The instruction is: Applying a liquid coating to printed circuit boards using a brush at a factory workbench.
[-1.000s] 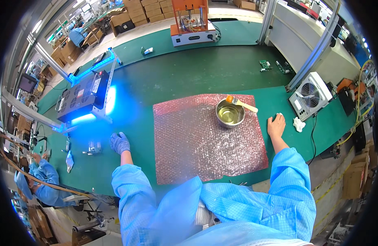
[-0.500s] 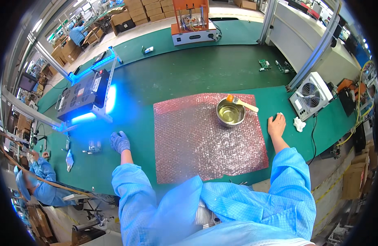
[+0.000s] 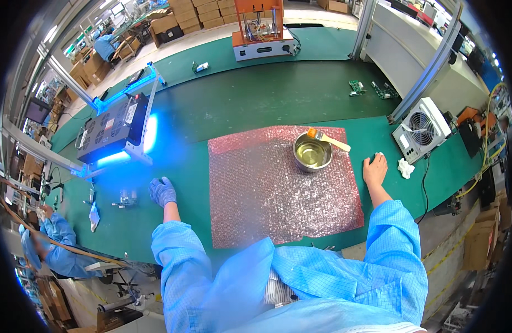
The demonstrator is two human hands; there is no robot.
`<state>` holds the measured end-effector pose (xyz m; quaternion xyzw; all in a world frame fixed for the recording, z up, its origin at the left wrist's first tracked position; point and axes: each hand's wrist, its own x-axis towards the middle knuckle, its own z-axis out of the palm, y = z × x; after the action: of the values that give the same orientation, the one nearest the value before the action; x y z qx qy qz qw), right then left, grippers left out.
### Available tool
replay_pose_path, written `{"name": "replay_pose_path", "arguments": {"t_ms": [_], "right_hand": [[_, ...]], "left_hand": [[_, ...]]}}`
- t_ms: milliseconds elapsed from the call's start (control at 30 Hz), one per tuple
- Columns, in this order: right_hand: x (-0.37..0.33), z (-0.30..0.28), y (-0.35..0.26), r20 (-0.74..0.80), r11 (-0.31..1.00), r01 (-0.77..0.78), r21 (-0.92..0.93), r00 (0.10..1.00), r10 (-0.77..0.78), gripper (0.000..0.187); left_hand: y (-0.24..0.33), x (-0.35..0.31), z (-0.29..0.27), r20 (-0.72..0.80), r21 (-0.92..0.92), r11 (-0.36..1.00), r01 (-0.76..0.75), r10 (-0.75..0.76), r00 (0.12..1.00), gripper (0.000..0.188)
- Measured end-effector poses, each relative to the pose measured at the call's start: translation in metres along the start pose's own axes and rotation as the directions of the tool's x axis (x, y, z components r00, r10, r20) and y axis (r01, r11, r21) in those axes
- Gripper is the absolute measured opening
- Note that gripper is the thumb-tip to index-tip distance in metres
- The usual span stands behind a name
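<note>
My left hand (image 3: pixel 163 191), in a blue-grey glove, rests on the green mat beside the pink bubble wrap sheet (image 3: pixel 256 205). Its fingers are loosely extended and nothing shows in them. On the other side of the sheet, my bare right hand (image 3: pixel 375 171) lies on the mat with thumb and fingers apart, holding nothing. A metal bowl (image 3: pixel 298 157) of clear yellowish liquid stands on the upper right part of the bubble wrap. Across the bowl's rim lies a brush (image 3: pixel 338 144) with orange bristles and a pale wooden handle.
A black lamp unit (image 3: pixel 114 127) glows blue at the left, near a small clear-and-metal part (image 3: pixel 125 198). At right stand a white fan unit (image 3: pixel 422 129) and a crumpled white wad (image 3: pixel 405 168). Circuit boards (image 3: pixel 384 91) and an orange-framed machine (image 3: pixel 260 41) are farther back. A co-worker (image 3: pixel 62 244) sits at left.
</note>
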<state>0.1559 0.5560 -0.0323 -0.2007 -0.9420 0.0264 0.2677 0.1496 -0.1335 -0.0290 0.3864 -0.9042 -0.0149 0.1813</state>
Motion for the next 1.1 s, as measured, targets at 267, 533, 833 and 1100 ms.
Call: {"name": "replay_pose_path", "arguments": {"t_ms": [267,533,833,1100], "right_hand": [[0.000,0.000,0.000,0.015,1.000,-0.009,0.003,1.000,0.009,0.038],[0.000,0.000,0.000,0.030,1.000,-0.010,0.004,0.999,0.010,0.039],[0.000,0.000,0.000,0.044,1.000,-0.026,-0.003,0.999,0.026,0.039],[0.000,0.001,-0.001,0.034,0.999,-0.034,-0.033,0.999,0.035,0.038]], "left_hand": [[-0.003,0.001,0.004,-0.009,-0.005,1.000,-0.016,0.016,1.000,0.045],[-0.006,0.003,0.011,-0.048,-0.006,0.999,-0.034,0.033,0.998,0.043],[-0.006,0.002,0.011,-0.084,-0.018,0.999,-0.042,0.041,0.996,0.040],[-0.002,0.000,0.005,-0.062,0.014,1.000,-0.019,0.020,0.998,0.041]]}}
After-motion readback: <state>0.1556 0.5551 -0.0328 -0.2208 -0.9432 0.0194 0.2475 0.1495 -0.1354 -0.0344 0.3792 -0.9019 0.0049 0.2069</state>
